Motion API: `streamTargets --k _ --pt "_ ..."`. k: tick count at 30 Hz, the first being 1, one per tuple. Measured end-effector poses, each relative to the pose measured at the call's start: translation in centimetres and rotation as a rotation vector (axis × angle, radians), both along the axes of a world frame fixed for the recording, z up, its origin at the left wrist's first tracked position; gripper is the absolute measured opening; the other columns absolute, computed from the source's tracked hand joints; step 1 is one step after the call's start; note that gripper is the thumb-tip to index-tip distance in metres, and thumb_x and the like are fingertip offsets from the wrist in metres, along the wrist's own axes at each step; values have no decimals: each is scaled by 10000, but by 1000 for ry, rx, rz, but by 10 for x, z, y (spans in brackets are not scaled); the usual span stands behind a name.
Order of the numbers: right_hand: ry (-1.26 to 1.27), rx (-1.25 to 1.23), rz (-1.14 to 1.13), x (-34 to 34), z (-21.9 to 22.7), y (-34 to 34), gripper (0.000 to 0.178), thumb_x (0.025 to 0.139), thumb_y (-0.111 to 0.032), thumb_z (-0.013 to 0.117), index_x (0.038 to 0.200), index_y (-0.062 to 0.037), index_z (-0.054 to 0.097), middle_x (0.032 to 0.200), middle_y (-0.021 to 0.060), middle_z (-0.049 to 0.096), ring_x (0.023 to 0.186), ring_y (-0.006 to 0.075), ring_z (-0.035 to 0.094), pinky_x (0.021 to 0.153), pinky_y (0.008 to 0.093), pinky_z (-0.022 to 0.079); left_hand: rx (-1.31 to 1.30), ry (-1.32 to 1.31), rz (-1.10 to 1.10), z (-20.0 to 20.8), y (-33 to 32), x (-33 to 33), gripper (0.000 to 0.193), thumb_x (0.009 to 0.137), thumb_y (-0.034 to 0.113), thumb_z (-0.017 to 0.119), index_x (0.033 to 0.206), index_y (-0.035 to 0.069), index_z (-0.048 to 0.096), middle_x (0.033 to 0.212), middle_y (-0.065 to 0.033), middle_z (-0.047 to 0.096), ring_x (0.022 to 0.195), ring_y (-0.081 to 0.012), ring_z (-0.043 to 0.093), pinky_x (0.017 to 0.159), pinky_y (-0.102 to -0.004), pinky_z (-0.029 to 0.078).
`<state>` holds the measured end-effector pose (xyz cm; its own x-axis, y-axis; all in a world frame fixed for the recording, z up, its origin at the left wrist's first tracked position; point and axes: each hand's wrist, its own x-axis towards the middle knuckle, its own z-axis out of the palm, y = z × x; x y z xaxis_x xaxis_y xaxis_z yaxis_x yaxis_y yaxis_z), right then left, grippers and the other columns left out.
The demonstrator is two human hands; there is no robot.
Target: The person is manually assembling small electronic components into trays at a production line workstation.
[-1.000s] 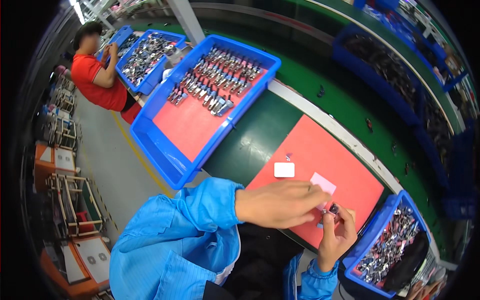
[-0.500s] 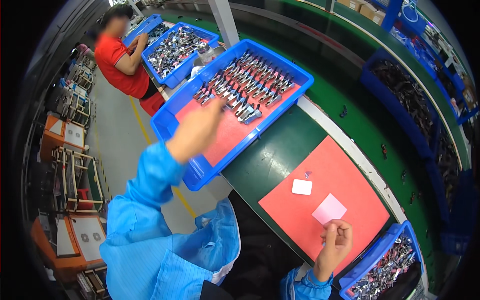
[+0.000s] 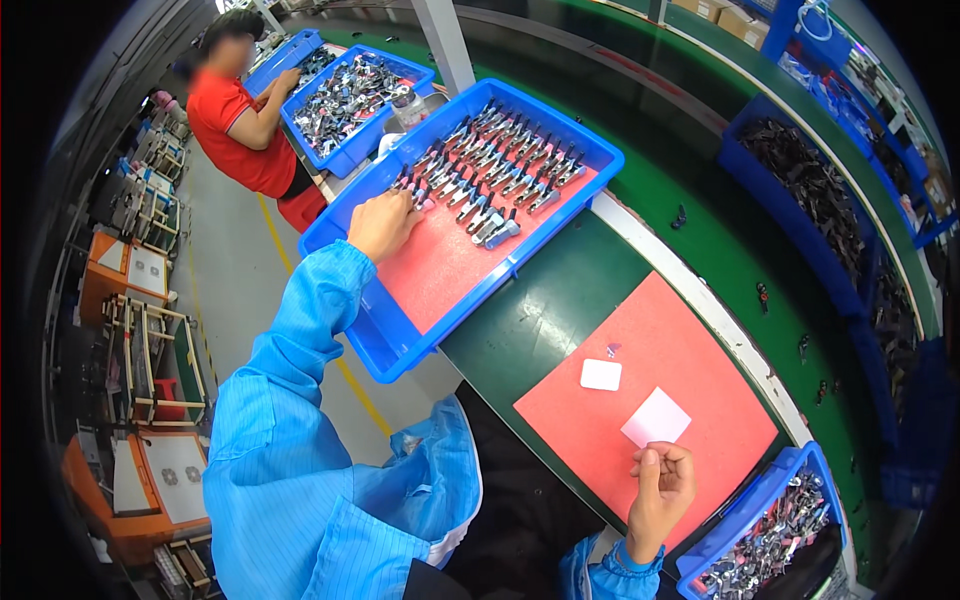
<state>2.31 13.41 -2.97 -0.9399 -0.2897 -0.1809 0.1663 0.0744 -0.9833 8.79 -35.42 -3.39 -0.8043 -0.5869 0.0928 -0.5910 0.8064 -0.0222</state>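
In the big blue tray (image 3: 397, 345), small metal clips (image 3: 485, 170) with dark tips lie in slanting rows on a red liner. My left hand (image 3: 380, 226) reaches into the tray at the near left end of these rows. Its fingers are closed round one clip, mostly hidden by the hand. Over a red mat (image 3: 560, 410) is my right hand (image 3: 662, 485), thumb against curled fingers; whatever they hold, if anything, does not show. Just beyond those fingers lies a pale pink square sheet (image 3: 657, 417). Beside it are a white rounded pad (image 3: 600, 375) and a tiny purple scrap (image 3: 613, 350).
A blue bin (image 3: 760, 540) of loose metal parts stands at the lower right. Farther left, a person in red (image 3: 240, 130) works by another full blue bin (image 3: 345, 105). A white-edged rail (image 3: 700, 300) borders the green bench; dark bits lie beyond it.
My left hand has moved left and slightly back to the rows' near end, where it now rests low. The right hand has shifted a little, its fingers less curled.
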Motion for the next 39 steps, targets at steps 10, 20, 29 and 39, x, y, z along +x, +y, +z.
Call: streamTargets --k 10,20,29,39 --pt "3 26 1 1 -11 12 75 985 -43 646 1031 11 621 871 65 680 751 107 614 688 236 499 22 -15 -33 39 11 -4 280 917 301 726 920 25 673 839 -175 695 754 -348 686 663 -452 517" --pt "15 -84 -38 21 5 22 112 956 -4 681 1050 25 626 870 58 670 807 101 631 747 248 516 276 113 -1112 53 241 -229 223 896 138 693 1088 36 645 1007 -143 675 968 -352 654 797 -434 539" --pt "-77 -399 -311 38 27 89 147 996 -125 652 1039 11 619 877 94 668 737 154 642 644 278 530 -255 201 -1293 -40 318 -341 284 789 24 642 1050 97 726 1089 -90 661 1092 -292 604 899 -404 522" --pt "184 -306 -392 9 58 77 153 956 15 621 1105 41 645 1249 180 595 1099 245 642 855 388 582 436 708 -1006 19 323 -309 148 918 153 707 1034 73 753 983 -82 692 903 -238 660 792 -346 537"
